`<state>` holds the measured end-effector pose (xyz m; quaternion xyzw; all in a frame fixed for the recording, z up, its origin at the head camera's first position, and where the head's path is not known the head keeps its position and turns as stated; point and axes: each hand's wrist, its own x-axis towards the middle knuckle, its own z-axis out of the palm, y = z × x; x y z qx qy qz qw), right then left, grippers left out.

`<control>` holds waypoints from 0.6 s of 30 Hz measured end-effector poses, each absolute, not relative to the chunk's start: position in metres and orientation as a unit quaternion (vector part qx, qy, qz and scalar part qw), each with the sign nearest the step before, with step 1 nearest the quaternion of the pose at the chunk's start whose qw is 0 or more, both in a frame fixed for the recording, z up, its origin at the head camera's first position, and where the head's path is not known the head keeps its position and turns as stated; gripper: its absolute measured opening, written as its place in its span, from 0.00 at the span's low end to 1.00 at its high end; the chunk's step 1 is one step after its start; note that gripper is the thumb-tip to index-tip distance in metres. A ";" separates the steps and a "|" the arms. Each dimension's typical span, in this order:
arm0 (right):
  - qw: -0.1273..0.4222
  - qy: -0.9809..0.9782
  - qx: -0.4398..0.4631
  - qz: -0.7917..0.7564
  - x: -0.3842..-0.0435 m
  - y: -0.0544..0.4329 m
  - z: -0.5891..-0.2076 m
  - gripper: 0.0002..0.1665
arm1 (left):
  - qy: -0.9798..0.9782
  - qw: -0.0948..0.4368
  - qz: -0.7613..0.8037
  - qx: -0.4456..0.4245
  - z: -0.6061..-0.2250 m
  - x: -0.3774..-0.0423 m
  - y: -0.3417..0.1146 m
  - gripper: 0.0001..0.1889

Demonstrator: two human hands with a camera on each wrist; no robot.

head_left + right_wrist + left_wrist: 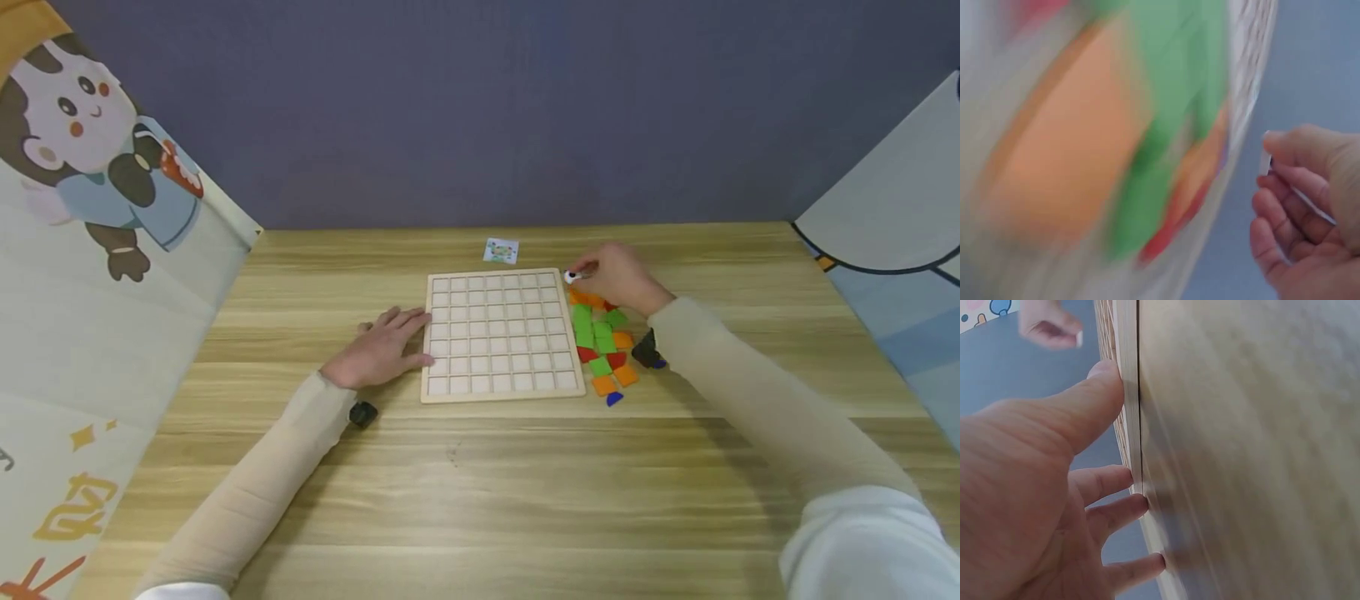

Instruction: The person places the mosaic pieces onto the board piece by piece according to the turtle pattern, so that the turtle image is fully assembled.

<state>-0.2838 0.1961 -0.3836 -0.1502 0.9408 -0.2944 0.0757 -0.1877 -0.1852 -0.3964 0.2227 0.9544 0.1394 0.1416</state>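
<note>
- White with a dark spot, the piece point(568, 277) is pinched between thumb and fingertips of our right hand point(621, 277), held up just off the far right corner of the board point(504, 396).
- Our left hand point(382, 348) lies spread, fingertips touching the board's left edge, probably to steady it.
- The board's grid shows only pale squares, so we seem to be at the start: choosing and bringing over a first piece.
- Next, we judge, we should carry the piece over the rim, turn it square and lower it into one cell.
- Beside the board's right edge lie green pieces point(582, 325), with orange, red and blue ones among them.
- Beyond the far edge lies a small printed card point(501, 251), perhaps our pattern; its details are too small to read.
</note>
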 end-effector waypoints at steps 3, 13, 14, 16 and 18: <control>0.071 0.932 -0.199 -0.294 -0.279 0.159 -0.375 0.13 | 0.955 0.139 0.135 0.223 -0.397 -0.188 -0.184 0.39; 0.120 0.894 -0.319 -0.290 -0.284 0.046 -0.379 0.09 | 0.957 0.146 0.122 0.217 -0.396 -0.189 -0.183 0.40; 0.128 0.894 -0.317 -0.291 -0.286 0.039 -0.380 0.09 | 0.957 0.147 0.122 0.217 -0.396 -0.189 -0.183 0.40; 0.133 0.894 -0.316 -0.288 -0.289 0.026 -0.383 0.08 | 0.957 0.148 0.122 0.218 -0.396 -0.189 -0.183 0.40; 0.135 0.896 -0.314 -0.285 -0.292 0.017 -0.384 0.08 | 0.957 0.147 0.121 0.219 -0.396 -0.189 -0.183 0.40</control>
